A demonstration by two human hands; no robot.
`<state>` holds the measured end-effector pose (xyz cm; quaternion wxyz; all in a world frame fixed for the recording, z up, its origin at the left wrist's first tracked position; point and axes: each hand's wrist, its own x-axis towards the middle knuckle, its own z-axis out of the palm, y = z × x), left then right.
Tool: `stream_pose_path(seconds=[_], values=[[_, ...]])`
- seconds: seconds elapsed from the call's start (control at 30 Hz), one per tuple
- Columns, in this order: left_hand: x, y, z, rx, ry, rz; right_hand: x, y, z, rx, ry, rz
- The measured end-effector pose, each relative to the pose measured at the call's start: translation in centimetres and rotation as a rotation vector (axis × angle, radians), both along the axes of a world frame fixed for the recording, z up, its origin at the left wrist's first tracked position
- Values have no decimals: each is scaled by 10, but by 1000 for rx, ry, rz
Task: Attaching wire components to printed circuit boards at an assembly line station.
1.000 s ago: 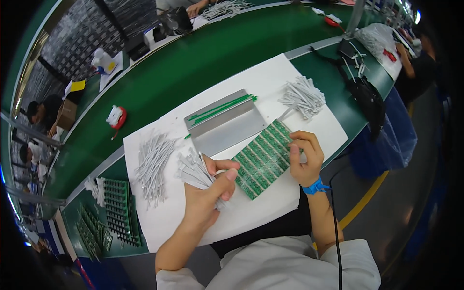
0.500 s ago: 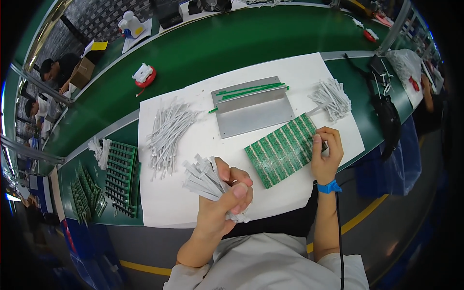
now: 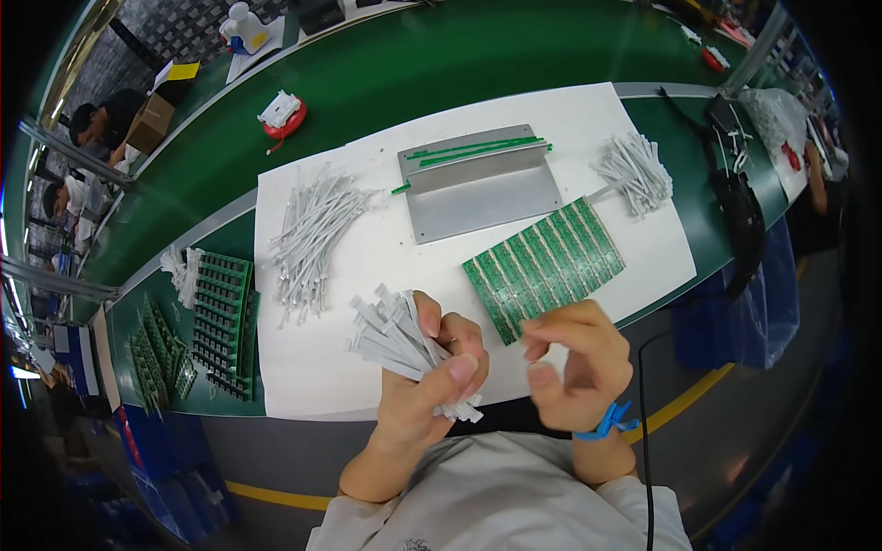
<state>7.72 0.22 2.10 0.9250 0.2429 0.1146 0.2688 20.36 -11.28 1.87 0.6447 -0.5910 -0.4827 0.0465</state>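
Note:
My left hand [image 3: 432, 363] is closed around a bundle of short white cables [image 3: 390, 331] with small connector-like ends; the bundle fans out to the left and pokes out below the fist. To its right, my right hand [image 3: 581, 367] hovers with thumb and fingers curved apart and nothing visible between them. Just beyond the right hand, a green circuit board panel [image 3: 544, 266], divided into strips, lies tilted on a white sheet [image 3: 367, 275]. A white piece reaches from the panel's upper right corner to a pile of white cables [image 3: 634, 174].
A grey metal plate with a raised ledge [image 3: 482, 207] carries green strips. Left of it lies a larger white cable pile [image 3: 317, 239]. More circuit boards [image 3: 223, 321] sit at the left. A red round object [image 3: 285, 119] lies behind; a black strap [image 3: 740, 220] lies right.
My right hand has left the circuit board panel's right edge and moved left and nearer, toward my left hand, its fingers spreading. My left hand still grips the cable bundle. The view shifted slightly.

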Motion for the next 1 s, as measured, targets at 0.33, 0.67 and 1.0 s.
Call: stream_pose_path(seconds=[0.33, 0.67, 1.0], values=[[-2, -8, -5, 83, 94, 28, -19, 13, 11, 34, 429, 231], [-3, -8, -2, 235, 145, 64, -19, 9, 9, 45, 630, 275], [0, -8, -1, 253, 142, 61, -20, 8, 4, 111, 809, 334]])
